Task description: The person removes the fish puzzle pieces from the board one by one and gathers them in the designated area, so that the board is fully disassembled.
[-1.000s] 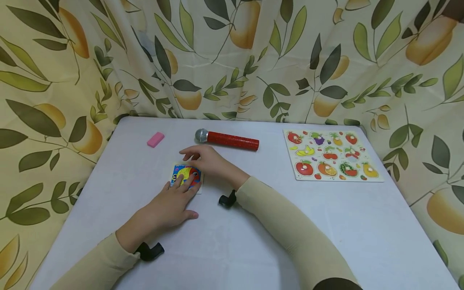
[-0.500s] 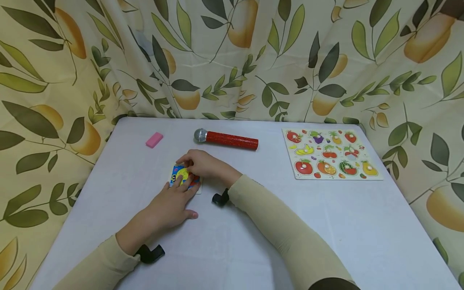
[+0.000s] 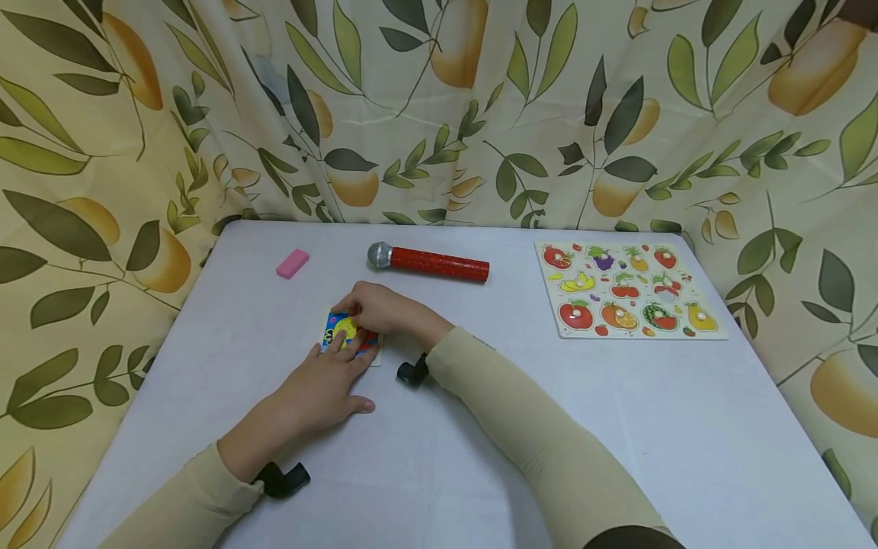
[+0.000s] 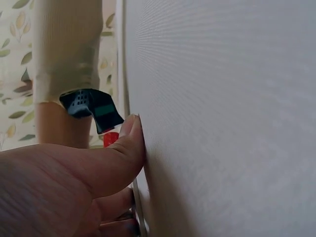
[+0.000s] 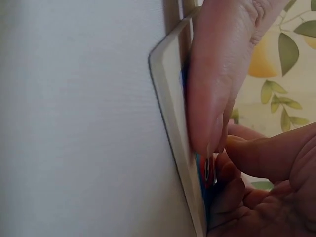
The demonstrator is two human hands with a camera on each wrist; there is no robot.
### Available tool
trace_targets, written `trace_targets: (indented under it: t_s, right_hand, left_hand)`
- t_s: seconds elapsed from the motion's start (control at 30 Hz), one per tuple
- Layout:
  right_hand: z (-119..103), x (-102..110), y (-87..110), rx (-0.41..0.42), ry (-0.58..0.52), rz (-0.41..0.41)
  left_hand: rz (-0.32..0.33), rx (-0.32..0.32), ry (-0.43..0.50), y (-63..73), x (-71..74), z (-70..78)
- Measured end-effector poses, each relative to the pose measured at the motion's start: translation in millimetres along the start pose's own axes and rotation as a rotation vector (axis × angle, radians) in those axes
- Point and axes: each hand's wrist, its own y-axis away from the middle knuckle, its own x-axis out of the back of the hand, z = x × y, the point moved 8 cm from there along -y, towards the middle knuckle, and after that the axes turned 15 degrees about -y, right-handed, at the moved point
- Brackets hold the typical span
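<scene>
A small picture board (image 3: 336,323) with a pale border and a blue, yellow and red design lies on the table. My left hand (image 3: 327,391) rests across its lower part, fingers spread and straight, thumb out on the cloth. At the top edge of the board, my right hand (image 3: 387,309) curls its thumb and fingers together in a pinch, hiding the upper right of the picture. In the right wrist view, the bevelled pale edge of the picture board (image 5: 170,106) shows beside a left finger (image 5: 215,74). The right thumb (image 5: 271,153) and bent fingers come in close over the picture.
Behind the hands lies a red microphone (image 3: 439,264) with a silver head. A pink eraser-like block (image 3: 293,264) is at the back left. A fruit puzzle board (image 3: 627,290) sits at the right. Patterned curtains (image 3: 425,114) surround the white table (image 3: 549,427).
My right hand has come down and left onto the top of the picture board, its fingers closing from a looser curl into a pinch. The left hand has stayed in place.
</scene>
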Motion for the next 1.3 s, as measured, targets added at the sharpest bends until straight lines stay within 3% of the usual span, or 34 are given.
trace_targets:
  t_s: [0.5, 0.87, 1.17, 1.3]
  right_hand:
    - [-0.1, -2.0, 0.8, -0.041, -0.033, -0.013]
    - [-0.1, -1.9, -3.5, -0.051, -0.123, 0.005]
    - [-2.1, -5.0, -3.5, -0.049, -0.091, 0.028]
    - [0.3, -3.9, -1.7, -0.048, -0.070, 0.079]
  left_hand:
    - [0.000, -0.010, 0.001, 0.3, -0.8, -0.4]
    - [-0.007, -0.007, 0.004, 1.1, 1.4, -0.6]
    - [-0.001, -0.008, 0.012, 1.0, 1.6, -0.8]
    - [0.004, -0.010, 0.009, 0.2, 1.5, -1.1]
